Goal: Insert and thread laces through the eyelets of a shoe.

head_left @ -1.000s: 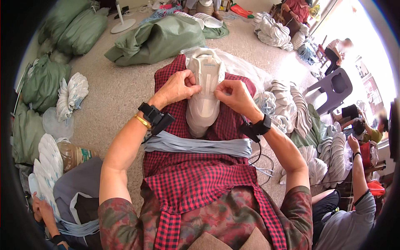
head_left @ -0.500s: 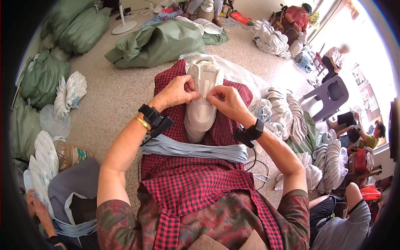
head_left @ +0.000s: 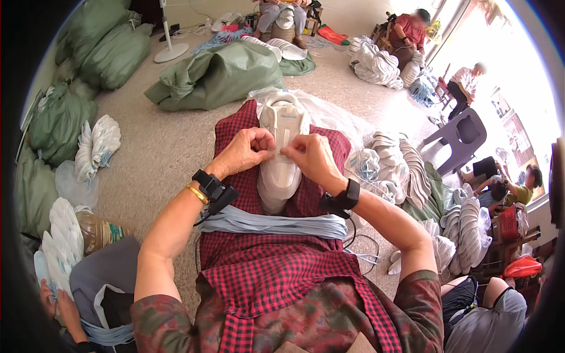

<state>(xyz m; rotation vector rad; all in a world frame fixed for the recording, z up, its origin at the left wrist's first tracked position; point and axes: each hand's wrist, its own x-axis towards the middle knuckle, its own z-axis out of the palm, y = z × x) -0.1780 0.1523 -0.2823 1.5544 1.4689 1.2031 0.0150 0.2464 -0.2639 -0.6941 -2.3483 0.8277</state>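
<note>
A white shoe (head_left: 281, 183) rests toe toward me over my lap, on a red-and-black checked apron (head_left: 276, 273). My left hand (head_left: 250, 150) is closed, thumb and forefinger pinched at the left side of the lacing opening. On the opposite side my right hand (head_left: 318, 160) pinches too, its fingertips almost meeting the left ones above the shoe's throat. Whatever sits between the fingertips is too small to make out. A bundle of light blue laces (head_left: 271, 222) lies across my lap, just nearer than the toe.
Clear plastic (head_left: 335, 115) lies beyond the shoe, with a large green sack (head_left: 220, 76) farther off. Stacked white shoe uppers (head_left: 391, 156) and a grey plastic stool (head_left: 462, 135) stand right. At left, a co-worker's hands (head_left: 59, 303) hold pale uppers (head_left: 62, 247). Other people sit around.
My fingertips have drawn closer together over the middle of the shoe. Shoe and hands appear slightly lower in the picture as the view has shifted.
</note>
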